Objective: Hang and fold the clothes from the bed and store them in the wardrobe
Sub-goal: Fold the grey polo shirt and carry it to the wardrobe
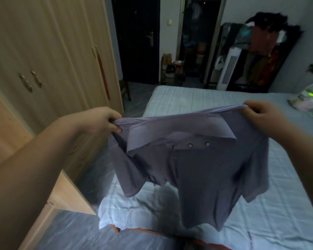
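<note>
My left grip (107,121) and right grip (260,114) each pinch a shoulder of the purple polo shirt (197,168), hanging spread above the bed (260,222); light, limp, probably stretchy knit (dim view), so shoulder seams are the right hold.

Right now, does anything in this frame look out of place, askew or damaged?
The sheet stops short at the near corner, baring an orange edge underneath. The shirt, pinched at its shoulders by the left hand and right hand, hangs with its collar lopsided. Nothing looks spilled or torn.
</note>
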